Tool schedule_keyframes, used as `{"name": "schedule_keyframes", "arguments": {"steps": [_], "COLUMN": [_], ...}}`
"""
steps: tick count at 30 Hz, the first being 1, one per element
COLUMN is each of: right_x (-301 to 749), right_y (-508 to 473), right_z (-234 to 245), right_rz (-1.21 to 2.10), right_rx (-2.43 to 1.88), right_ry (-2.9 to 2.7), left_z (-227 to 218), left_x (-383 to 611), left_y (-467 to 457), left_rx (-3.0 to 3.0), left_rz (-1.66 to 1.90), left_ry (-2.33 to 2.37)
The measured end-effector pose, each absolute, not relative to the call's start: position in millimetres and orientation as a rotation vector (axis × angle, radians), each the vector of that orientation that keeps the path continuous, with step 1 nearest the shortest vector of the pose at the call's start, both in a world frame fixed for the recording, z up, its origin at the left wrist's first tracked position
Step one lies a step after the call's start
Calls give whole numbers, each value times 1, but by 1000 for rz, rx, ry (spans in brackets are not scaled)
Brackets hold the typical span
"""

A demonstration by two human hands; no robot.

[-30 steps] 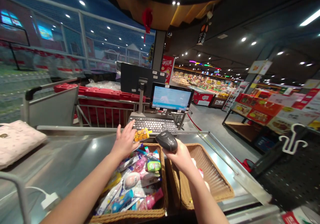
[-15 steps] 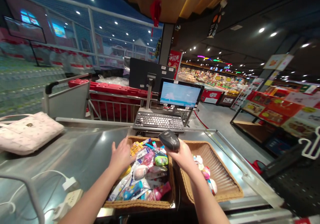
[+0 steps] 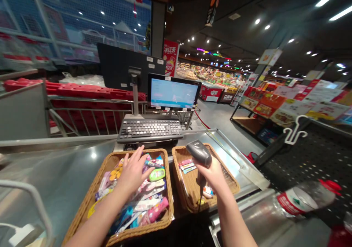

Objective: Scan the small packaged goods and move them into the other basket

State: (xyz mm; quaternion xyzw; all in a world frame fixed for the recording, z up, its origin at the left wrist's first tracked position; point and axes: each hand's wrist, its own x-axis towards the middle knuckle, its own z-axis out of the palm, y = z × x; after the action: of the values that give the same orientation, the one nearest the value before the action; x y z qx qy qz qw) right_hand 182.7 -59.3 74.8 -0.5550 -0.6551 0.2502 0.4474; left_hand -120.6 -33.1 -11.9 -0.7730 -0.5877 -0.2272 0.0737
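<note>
A black barcode scanner [image 3: 198, 151] sits in my right hand [image 3: 212, 173], its cable hanging down, above the right wicker basket [image 3: 233, 185]. That basket holds several small packets [image 3: 187, 166] and a white round-topped item [image 3: 208, 192]. My left hand [image 3: 134, 171] is spread, palm down, over the left wicker basket [image 3: 169, 203], which is heaped with colourful wrapped sweets and small toys. Close by its thumb lies a green-and-white item [image 3: 157, 174], and a pink bottle-shaped item [image 3: 158, 210] rests near the basket's front. Whether my left fingers touch the heap, I cannot tell.
Behind the baskets stand a keyboard [image 3: 151, 129], a lit monitor [image 3: 174, 93] and a dark screen [image 3: 118, 65] turned away. A clear bottle with a red cap [image 3: 305, 199] lies on the right. A white charger [image 3: 23, 236] sits at lower left.
The view has turned right, bringing the bottle into sight. My right hand has carried the scanner from between the baskets to over the right one. My left hand has moved further over the left basket.
</note>
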Motion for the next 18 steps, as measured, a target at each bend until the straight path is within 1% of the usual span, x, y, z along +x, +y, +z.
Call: {"name": "schedule_keyframes", "arguments": {"steps": [5,10,14,18], "right_x": [244,289,314,334], "right_y": [-66,-71,-69,-63], "right_z": [83,85,83,79], "right_rz": [528,442,434,433], "right_rx": [-1444,-1480,-1468,-1466], "right_ry": [-1448,-1372,-1347,-1332], "left_z": [-11,-19,-29,-48], "left_x": [-45,31,85,135], "left_y": [-5,36,64,69], "left_rx": [-2552,-2724,-2894,-3098], "left_rz": [-729,-622,-367,-86], "left_ry": [-1513,-1311,-1164,-930]}}
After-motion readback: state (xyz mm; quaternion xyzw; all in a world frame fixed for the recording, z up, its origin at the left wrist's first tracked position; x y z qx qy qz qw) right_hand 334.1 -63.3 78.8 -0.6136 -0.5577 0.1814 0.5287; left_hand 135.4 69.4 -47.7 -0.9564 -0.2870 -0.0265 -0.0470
